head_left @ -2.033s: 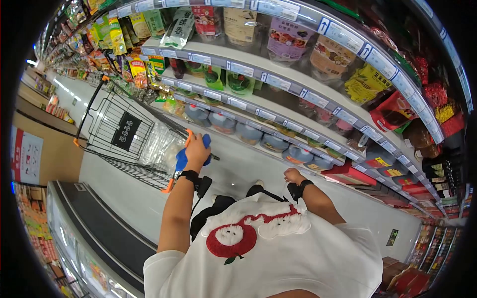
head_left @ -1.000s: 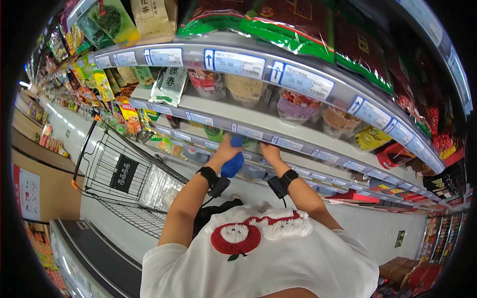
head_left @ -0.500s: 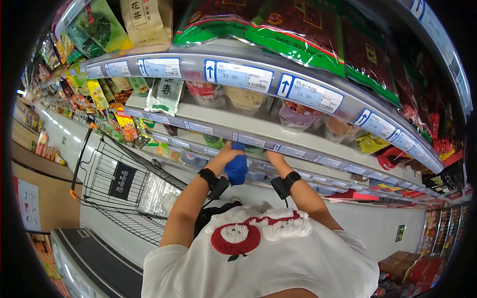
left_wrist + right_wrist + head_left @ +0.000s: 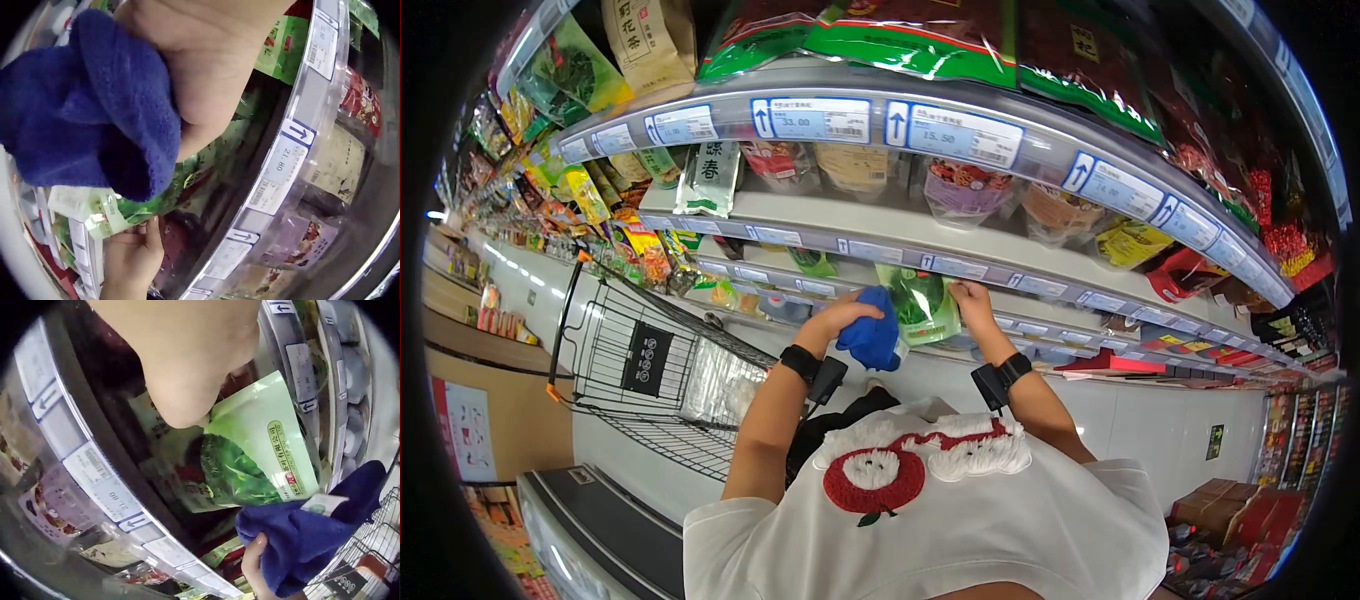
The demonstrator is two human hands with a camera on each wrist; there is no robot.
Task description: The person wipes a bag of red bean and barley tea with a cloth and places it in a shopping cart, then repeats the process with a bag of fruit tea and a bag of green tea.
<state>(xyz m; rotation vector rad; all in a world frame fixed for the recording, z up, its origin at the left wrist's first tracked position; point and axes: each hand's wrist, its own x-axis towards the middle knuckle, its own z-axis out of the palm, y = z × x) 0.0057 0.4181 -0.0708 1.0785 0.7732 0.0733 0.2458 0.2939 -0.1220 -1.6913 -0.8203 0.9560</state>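
A green pouch [image 4: 922, 306] with a leaf picture is drawn partly out over the edge of a lower shelf. My right hand [image 4: 975, 306] pinches the pouch at its right edge. On its other side my left hand [image 4: 836, 318] holds a bunched blue cloth [image 4: 870, 332]. The right wrist view has the cloth [image 4: 300, 540] right against the pouch's printed bottom end, with a small white tag on the cloth. Cloth covers most of the left fingers in the left wrist view, where the right hand [image 4: 134, 259] shows below the pouch.
A wire shopping cart [image 4: 662, 375] with clear plastic inside stands to my left. The shelf above, with price labels [image 4: 960, 136], juts out over my hands and bears large red and green bags [image 4: 920, 50]. A long black-topped case [image 4: 615, 530] lies at lower left.
Both hands left the cart side and reached into the lower shelf. Since half a second ago they have drawn back a little, and the green pouch has come out with the right hand.
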